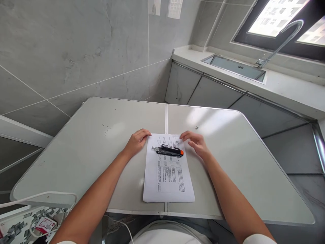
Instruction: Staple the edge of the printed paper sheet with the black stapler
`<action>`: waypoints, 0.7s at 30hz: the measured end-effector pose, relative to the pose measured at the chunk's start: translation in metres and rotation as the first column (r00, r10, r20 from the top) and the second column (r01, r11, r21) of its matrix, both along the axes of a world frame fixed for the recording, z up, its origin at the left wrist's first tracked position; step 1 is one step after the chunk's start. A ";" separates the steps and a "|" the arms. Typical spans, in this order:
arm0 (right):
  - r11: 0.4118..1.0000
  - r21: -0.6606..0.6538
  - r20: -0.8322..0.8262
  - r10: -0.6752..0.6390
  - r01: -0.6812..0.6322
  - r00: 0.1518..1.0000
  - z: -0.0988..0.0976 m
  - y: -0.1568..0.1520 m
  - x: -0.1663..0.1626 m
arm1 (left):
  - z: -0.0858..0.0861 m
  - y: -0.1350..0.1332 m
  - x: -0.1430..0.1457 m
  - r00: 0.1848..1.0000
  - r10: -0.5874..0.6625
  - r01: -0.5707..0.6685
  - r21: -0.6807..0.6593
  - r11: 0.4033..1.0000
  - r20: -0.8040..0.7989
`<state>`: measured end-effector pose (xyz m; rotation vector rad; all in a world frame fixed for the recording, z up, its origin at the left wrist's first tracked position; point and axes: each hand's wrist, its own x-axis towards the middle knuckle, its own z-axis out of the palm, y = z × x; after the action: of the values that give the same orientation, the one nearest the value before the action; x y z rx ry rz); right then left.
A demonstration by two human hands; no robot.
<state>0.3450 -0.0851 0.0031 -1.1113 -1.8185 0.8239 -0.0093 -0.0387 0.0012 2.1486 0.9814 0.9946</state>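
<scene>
A printed sheet of paper lies on a grey folding table, long side toward me. A black stapler with an orange end rests across the sheet's upper part. My left hand lies on the table at the sheet's top left corner, fingers curled and touching the paper's edge. My right hand hovers at the top right corner, fingers spread, fingertips on or just above the paper. Neither hand holds anything.
A small metal bit lies on the table beyond my right hand. Behind stands a tiled wall; a counter with sink and tap runs at the back right. White cables and a patterned box sit at lower left.
</scene>
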 end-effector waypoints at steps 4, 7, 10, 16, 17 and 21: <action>0.893 -0.117 -0.074 0.429 -0.435 0.900 0.005 0.000 -0.019 | 0.003 -0.003 0.003 1.000 -0.030 0.030 -0.023 0.999 -0.001; 0.879 -0.173 0.053 0.459 -0.444 0.887 0.007 0.001 -0.026 | 0.006 -0.004 0.005 0.999 -0.031 0.031 -0.030 0.999 0.016; 0.892 -0.179 0.177 0.445 -0.415 0.878 0.009 0.000 -0.030 | 0.006 -0.005 0.006 0.998 -0.034 0.036 -0.046 0.998 0.058; 0.899 -0.157 0.206 0.435 -0.410 0.876 0.010 -0.001 -0.030 | -0.002 -0.002 0.004 0.996 -0.015 0.024 -0.095 0.995 0.091; 0.899 -0.157 0.204 0.434 -0.409 0.877 0.010 -0.001 -0.030 | -0.003 -0.002 0.004 0.996 -0.008 0.017 -0.104 0.994 0.087; 0.899 -0.162 0.197 0.433 -0.406 0.880 0.010 0.000 -0.029 | 0.000 -0.002 0.004 0.995 0.038 -0.028 -0.103 0.994 0.095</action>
<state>0.3162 -0.0851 0.0129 -0.9200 -2.2795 1.1017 -0.0051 -0.0407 0.0008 1.9887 1.0021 1.0318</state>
